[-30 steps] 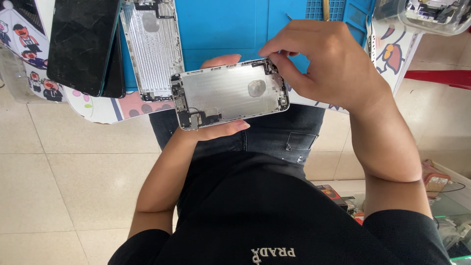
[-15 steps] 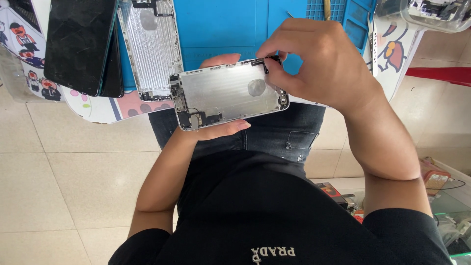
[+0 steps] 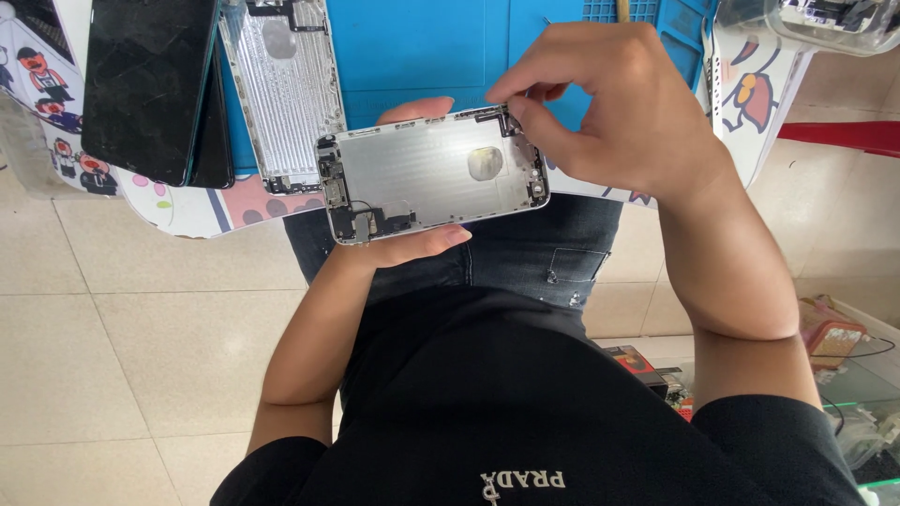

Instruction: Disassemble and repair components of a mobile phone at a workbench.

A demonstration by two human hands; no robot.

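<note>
- Head view: the left hand (image 3: pixel 394 245) cradles a silver phone housing (image 3: pixel 433 173) from beneath, its thumb pressed along the near long edge and one fingertip showing above the far edge, so the fingers are closed around the shell.
- The housing lies open side up, roughly level, over the person's lap, just in front of the blue work mat (image 3: pixel 422 47).
- The right hand (image 3: pixel 609 108) comes in from above; its thumb and forefinger are pinched together at the housing's far right corner, on a small dark part there. Whether they actually grip that part is too small to tell.
- A round patch sits in the housing's middle, just left of the pinching fingertips; small dark components crowd the end beside the left hand's thumb.
- Beyond the left fingers, on the mat, lies a second bare silver housing (image 3: pixel 281 103), and further left a dark phone (image 3: pixel 150 84) with a black screen.
</note>
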